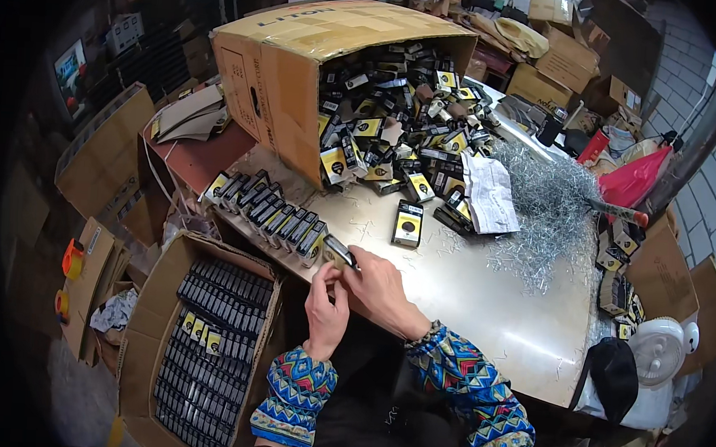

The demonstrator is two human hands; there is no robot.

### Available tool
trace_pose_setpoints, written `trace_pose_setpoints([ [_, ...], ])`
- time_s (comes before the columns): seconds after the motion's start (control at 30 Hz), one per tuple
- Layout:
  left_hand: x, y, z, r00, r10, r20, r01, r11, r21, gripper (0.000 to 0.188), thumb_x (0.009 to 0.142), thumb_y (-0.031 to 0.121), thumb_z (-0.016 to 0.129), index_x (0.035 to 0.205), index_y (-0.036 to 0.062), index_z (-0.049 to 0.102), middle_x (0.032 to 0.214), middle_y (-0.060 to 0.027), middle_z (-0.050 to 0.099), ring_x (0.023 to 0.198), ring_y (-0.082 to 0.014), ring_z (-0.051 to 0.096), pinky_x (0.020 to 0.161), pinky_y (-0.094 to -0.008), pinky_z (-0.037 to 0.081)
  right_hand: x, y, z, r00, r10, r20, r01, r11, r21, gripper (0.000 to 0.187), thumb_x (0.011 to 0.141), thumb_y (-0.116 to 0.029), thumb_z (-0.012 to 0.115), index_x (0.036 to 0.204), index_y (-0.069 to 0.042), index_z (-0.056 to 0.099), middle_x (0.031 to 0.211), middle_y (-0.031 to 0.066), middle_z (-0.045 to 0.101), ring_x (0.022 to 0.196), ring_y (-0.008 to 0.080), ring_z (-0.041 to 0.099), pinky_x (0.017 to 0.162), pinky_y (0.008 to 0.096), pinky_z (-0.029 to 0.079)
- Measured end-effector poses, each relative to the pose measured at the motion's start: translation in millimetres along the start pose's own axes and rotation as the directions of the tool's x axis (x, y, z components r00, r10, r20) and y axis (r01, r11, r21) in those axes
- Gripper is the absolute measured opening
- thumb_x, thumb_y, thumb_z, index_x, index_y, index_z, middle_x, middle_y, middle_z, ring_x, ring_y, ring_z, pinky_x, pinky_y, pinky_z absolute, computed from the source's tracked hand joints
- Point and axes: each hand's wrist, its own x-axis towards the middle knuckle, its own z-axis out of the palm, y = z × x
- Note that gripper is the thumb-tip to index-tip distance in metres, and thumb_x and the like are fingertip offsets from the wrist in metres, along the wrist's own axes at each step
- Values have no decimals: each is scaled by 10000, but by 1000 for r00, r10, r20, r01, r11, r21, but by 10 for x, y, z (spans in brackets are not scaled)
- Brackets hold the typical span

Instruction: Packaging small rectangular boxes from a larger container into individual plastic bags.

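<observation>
A small black and yellow carton (337, 252) is pinched in my right hand (382, 293) at the table's near left edge. My left hand (326, 312) is closed just below it, fingertips against the carton's lower end and the right fingers. Whether the left fingers grip anything is hidden. To the left of my hands, a row of matching cartons (273, 216) stands packed side by side along the table edge. One single carton (407, 224) lies apart on the metal tabletop (467, 302).
A large cardboard box (271, 106) on its side spills a heap of cartons (379, 131). Below left, an open box (136, 358) holds rows of cartons. Thin metal pieces (541, 209) pile beside a crumpled paper (490, 194). A white fan (657, 352) stands right.
</observation>
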Motion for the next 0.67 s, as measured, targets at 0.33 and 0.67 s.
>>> trace_pose_setpoints([
  [0.33, 473, -99, -173, 974, 198, 110, -220, 705, 674, 453, 786, 42, 661, 1230, 57, 568, 1121, -95, 546, 1048, -299, 503, 896, -447, 408, 30, 387, -218, 944, -180, -275, 158, 982, -101, 203, 788, -12, 596, 976, -41, 666, 949, 154, 683, 916, 358, 629, 757, 434, 517],
  [0.67, 813, 354, 924, 870, -6, 494, -243, 866, 437, 443, 946, 287, 588, 1264, -8, 497, 1242, -218, 524, 1114, -447, 516, 925, -504, 430, -634, 1567, -1108, 981, -44, -191, -66, 842, -536, 210, 885, -205, 625, 1012, -38, 608, 1089, 150, 612, 1039, 298, 564, 898, 425, 429],
])
